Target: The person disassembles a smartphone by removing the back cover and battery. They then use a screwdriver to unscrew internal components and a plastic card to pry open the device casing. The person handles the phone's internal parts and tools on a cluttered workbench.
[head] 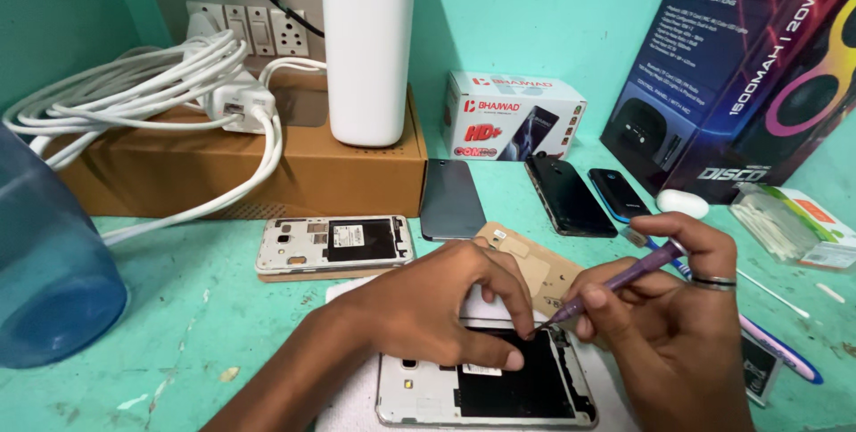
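An opened phone (486, 392) with its back cover off lies at the bottom centre on a white sheet. My left hand (441, 294) presses down on its upper part, thumb and fingers pinched near the top edge. My right hand (673, 307) grips a purple screwdriver (615, 282) like a pen, its tip touching the phone's top right corner beside my left fingertips. A ring sits on one right finger.
A second opened phone (334, 243), a grey back cover (450, 200), a tan cover (526, 258) and two dark phones (571, 196) lie behind. A brown box (267, 169) with white cables, a blue jug (49, 271), cartons and cotton swabs (785, 222) surround the green table (205, 325).
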Motion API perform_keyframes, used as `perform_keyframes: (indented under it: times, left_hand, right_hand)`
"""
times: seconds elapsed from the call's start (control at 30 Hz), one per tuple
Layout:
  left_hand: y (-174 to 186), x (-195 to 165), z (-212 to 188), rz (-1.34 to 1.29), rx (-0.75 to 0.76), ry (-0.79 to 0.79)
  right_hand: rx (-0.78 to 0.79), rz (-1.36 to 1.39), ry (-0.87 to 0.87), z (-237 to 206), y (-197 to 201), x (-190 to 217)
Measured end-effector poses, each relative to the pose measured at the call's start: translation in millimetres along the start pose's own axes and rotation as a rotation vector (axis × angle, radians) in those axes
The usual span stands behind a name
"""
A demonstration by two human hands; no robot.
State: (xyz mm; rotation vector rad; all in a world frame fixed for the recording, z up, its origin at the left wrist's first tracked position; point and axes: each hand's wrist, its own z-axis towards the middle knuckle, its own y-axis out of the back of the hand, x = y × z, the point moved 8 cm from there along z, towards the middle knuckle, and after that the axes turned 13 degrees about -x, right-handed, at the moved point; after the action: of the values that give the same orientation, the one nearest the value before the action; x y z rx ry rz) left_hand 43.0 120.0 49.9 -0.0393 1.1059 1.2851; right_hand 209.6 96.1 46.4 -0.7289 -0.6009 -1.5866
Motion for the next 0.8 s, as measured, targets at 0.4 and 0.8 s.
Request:
perform_keyframes:
  times: [0.4, 0.8]
  left_hand:
    - [-1.8, 5.4, 2.5, 0.074, -0.013, 0.120]
    - [1.7, 1.9, 3.0, 0.032, -0.057, 0.063]
  right_hand:
    - [-0.001, -0.098, 0.005, -0.9, 1.8, -2.2]
    - [-0.056, -0.112, -0.045, -0.6, 1.6, -2.7]
